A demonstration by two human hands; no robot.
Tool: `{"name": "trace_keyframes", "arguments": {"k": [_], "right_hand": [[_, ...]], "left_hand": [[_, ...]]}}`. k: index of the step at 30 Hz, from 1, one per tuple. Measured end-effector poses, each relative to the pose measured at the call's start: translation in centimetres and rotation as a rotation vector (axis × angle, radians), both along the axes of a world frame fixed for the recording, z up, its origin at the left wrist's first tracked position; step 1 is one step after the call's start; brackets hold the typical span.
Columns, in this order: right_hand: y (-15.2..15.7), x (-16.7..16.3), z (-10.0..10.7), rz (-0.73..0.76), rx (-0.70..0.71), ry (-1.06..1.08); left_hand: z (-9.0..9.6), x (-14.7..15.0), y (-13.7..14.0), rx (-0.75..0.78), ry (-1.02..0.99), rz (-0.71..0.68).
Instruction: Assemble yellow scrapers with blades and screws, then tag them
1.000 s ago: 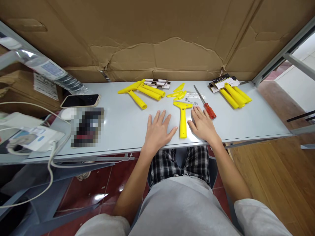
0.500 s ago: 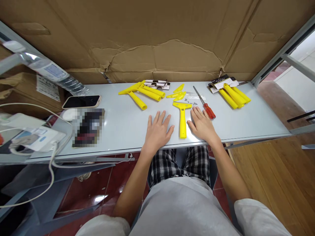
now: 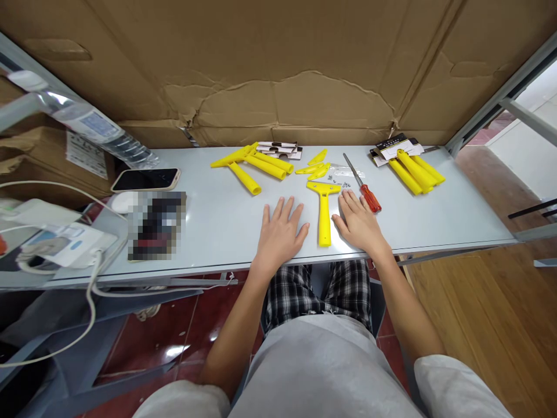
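My left hand [image 3: 281, 230] lies flat on the grey table, fingers spread, holding nothing. To its right rests a yellow T-shaped scraper [image 3: 324, 215], handle pointing toward me, between my two hands. On the scraper's other side my right hand [image 3: 357, 220] is flat on the table, palm down and holding nothing. Just beyond its fingertips lie small dark screws [image 3: 346, 185]. A screwdriver [image 3: 369, 196] with a red handle slants beside the right hand. Past the scraper's head are several loose yellow plastic head pieces [image 3: 317, 168] and a clear plastic packet [image 3: 348, 172].
Yellow scraper handles [image 3: 246, 177] lie at the back left near folded cards [image 3: 282, 149]. More yellow handles [image 3: 418, 171] with black-and-white cards sit back right. A phone [image 3: 145, 179], a water bottle [image 3: 100, 125] and a power strip with cables [image 3: 65, 241] are left. Cardboard [image 3: 287, 104] stands behind.
Both hands stay flat in the same places on the table, and the scraper and tools lie as before. The view has only shifted very slightly.
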State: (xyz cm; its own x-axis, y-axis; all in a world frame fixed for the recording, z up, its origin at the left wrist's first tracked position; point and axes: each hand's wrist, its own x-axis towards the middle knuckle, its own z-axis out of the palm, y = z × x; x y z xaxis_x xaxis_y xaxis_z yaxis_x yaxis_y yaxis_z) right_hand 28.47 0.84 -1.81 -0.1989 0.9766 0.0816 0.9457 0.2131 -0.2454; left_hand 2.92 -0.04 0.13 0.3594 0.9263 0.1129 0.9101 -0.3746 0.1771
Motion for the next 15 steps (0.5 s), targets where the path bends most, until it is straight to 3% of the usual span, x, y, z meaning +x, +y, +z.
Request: {"name": "trace_keyframes", "arguments": {"k": [4, 8, 11, 15], "right_hand": [[0.0, 0.0, 0.0, -0.002, -0.002, -0.018], [0.0, -0.1, 0.1, -0.011, -0.004, -0.036], [-0.1, -0.2, 0.0, -0.014, 0.002, -0.031], [-0.4, -0.1, -0.1, -0.006, 0.053, 0.017]], "left_hand": [[0.1, 0.0, -0.1, -0.003, -0.004, 0.018], [2.2, -0.8, 1.6, -0.041, 0.019, -0.03], [4.8, -2.1, 5.6, -0.083, -0.042, 0.001], [7.4, -4.0, 13.6, 0.047, -0.112, 0.146]]}}
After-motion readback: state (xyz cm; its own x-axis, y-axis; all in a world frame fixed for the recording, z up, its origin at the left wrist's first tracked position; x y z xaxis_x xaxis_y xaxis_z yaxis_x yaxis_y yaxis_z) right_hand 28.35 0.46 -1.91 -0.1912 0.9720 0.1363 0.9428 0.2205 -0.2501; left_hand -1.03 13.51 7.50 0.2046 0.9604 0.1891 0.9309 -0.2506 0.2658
